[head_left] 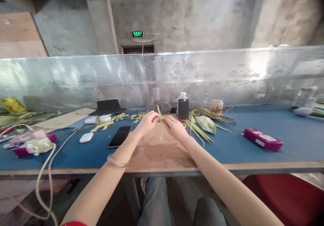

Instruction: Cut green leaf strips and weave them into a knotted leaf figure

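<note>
My left hand [147,122] and my right hand [174,126] meet over a brown board [157,151] on the blue table [253,151]. Both pinch a thin pale green leaf strip [159,114] that sticks up between the fingers and also hangs down a little below them. A pink bangle sits on my left wrist. Just right of my right hand lies a bunch of green leaves and strips [205,124]. A dark bottle with a white cap [183,106] stands right behind my hands.
A black phone [119,136] and a white case [86,137] lie to the left. A pink box [263,139] lies to the right. A perforated metal screen [162,77] closes the table's back. Cables, packets and leaf scraps [30,145] crowd the left end.
</note>
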Available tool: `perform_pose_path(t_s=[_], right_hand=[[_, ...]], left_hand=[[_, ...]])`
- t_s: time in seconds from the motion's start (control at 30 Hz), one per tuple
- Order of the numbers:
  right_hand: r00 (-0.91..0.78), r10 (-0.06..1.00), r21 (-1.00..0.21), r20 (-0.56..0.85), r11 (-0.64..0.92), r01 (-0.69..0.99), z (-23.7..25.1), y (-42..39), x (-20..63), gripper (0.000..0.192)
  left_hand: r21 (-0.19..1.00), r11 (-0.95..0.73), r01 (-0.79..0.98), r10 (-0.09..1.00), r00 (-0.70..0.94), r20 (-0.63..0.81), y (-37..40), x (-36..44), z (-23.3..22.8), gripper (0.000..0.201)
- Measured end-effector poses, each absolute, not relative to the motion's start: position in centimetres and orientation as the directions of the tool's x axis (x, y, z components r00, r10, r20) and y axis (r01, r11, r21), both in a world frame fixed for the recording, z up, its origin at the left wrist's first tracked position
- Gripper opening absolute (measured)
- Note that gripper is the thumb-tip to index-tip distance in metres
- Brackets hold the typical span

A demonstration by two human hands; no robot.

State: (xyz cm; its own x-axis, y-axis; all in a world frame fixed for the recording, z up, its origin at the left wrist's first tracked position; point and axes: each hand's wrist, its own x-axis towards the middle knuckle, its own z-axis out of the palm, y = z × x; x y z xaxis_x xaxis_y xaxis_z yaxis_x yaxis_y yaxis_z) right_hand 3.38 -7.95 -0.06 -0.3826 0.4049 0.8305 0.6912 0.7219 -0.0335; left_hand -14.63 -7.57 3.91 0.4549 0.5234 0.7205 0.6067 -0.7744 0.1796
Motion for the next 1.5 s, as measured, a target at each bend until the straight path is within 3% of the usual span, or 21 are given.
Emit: perform_pose_path(t_s=[0.3,0.47,0.7,0.97,1.1,1.33,1.5], right_hand=[[-0.321,0.458,-0.1,0.829,0.685,0.721,-0.3,-7.8,3.2,0.019],[-0.229,0.489,-0.178,0.842,0.652,0.737,-0.2,-8.0,2.9,0.018],[-0.156,0.491,-0.245,0.857,0.654,0.716,-0.3,-8.1,2.7,0.018],[-0.169,0.456,-0.196,0.874,0.648,0.735,-0.7,-8.0,1.9,0.022],[-0.117,0.433,-0.18,0.894,0.586,0.79,-0.3,-8.4,2.3,0.029],[-0.226,0.399,-0.062,0.889,0.594,0.802,0.1,-8.5,2.9,0.026],[-0.27,0.429,-0.058,0.862,0.612,0.789,0.1,-8.0,3.0,0.024]], left_hand=[[0.164,-0.764,0.623,0.522,0.449,0.725,-7.5,-14.7,4.0,0.01],[0.145,-0.708,0.691,0.501,0.347,0.793,-8.5,-13.7,3.7,0.016],[0.182,-0.668,0.721,0.581,0.354,0.733,-8.2,-12.8,2.8,0.018],[0.305,-0.673,0.674,0.652,0.345,0.675,-7.3,-13.4,2.4,0.015],[0.301,-0.664,0.684,0.65,0.331,0.684,-7.4,-13.5,2.6,0.016],[0.272,-0.689,0.671,0.628,0.367,0.686,-7.6,-13.6,3.2,0.016],[0.26,-0.703,0.662,0.621,0.391,0.679,-8.0,-13.8,3.4,0.016]])
